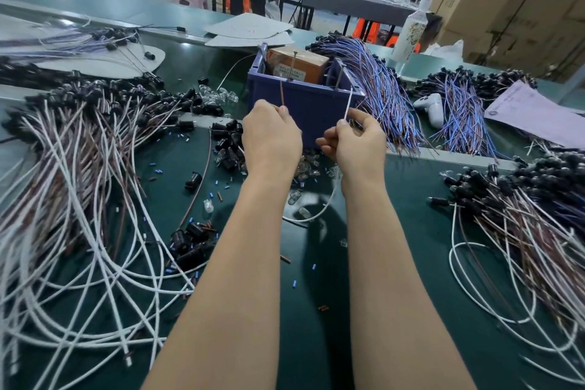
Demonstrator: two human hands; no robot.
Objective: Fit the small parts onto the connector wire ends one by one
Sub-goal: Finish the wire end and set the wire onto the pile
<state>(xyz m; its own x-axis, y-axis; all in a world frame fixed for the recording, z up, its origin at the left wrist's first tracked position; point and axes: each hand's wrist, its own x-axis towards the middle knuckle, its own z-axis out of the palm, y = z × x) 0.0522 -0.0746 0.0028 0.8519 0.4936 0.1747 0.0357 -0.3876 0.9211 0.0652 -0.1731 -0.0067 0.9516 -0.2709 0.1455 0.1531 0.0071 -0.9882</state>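
Left hand [271, 136] pinching brown wire end [281, 92] upright, right hand [359, 144] pinching white wire end [348, 103] likewise (tips apart, presumably for fitting); small parts [304, 166] lying beneath hands.

Above the green table [300, 279], the left hand [270, 136] pinches a brown wire [281, 93] upright. The right hand [357, 142] pinches a white wire [348, 106]. A blue bin [304, 101] stands just behind them. Wire heaps [79, 199] lie on both sides.
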